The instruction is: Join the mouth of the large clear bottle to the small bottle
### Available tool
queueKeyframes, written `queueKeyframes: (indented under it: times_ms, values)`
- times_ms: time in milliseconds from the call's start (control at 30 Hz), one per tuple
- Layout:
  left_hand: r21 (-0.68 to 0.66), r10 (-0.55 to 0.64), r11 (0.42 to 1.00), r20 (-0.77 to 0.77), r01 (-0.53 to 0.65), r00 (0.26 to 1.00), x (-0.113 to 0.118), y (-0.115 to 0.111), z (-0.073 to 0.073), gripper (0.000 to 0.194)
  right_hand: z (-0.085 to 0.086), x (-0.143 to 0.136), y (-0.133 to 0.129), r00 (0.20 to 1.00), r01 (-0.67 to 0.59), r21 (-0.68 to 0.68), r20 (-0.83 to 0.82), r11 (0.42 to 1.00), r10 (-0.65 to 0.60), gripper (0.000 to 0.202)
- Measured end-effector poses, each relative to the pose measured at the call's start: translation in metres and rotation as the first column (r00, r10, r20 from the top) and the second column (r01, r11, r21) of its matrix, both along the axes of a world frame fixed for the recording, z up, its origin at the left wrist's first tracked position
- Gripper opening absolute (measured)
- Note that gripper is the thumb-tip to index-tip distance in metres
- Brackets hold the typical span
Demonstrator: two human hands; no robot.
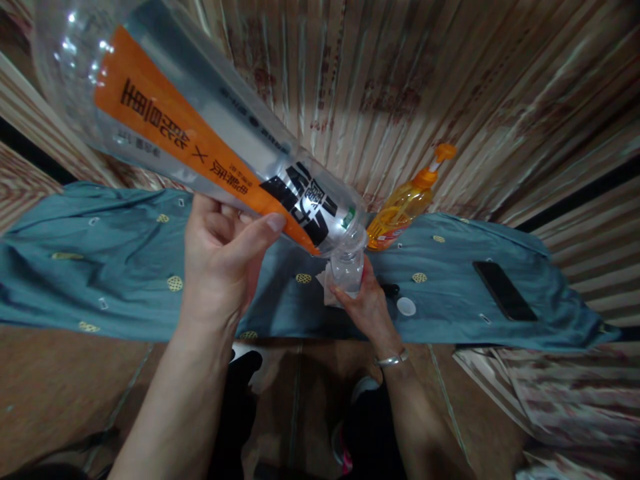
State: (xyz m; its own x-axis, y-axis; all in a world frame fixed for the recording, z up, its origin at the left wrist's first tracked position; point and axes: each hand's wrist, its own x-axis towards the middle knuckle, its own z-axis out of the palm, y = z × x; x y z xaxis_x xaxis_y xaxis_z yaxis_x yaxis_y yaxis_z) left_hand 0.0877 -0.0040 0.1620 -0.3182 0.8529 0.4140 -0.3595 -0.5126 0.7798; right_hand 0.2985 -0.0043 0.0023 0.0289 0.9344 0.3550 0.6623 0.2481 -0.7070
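Observation:
My left hand (225, 253) grips a large clear plastic bottle (210, 133) with an orange and silver label. The bottle is tilted, its neck pointing down to the right. Below that neck, my right hand (367, 300) has its fingers round a small clear container (347, 270), whose top meets the bottle's mouth. Whether liquid is flowing between them I cannot tell. A small white cap (406, 307) lies on the cloth just right of my right hand. Behind the hand stands a pump bottle (400, 210) of orange liquid, leaning in view.
A green cloth with yellow patterns (135, 260) covers the narrow table. A dark phone (504, 291) lies toward its right end. Something small and black (391, 290) is beside the cap. Pleated curtains (310, 73) hang behind, and tiled floor (125, 393) shows below.

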Motion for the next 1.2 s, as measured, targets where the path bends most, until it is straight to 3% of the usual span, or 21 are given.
queueKeyframes:
  times_ms: [1200]
  values:
    - [-0.019, -0.026, 0.999, -0.005, 0.026, 1.0, -0.004, 0.0006, -0.005, 0.034, 0.0016, 0.0014, -0.0001, 1.0, 0.003, -0.004, -0.02, 1.0, -0.003, 0.087]
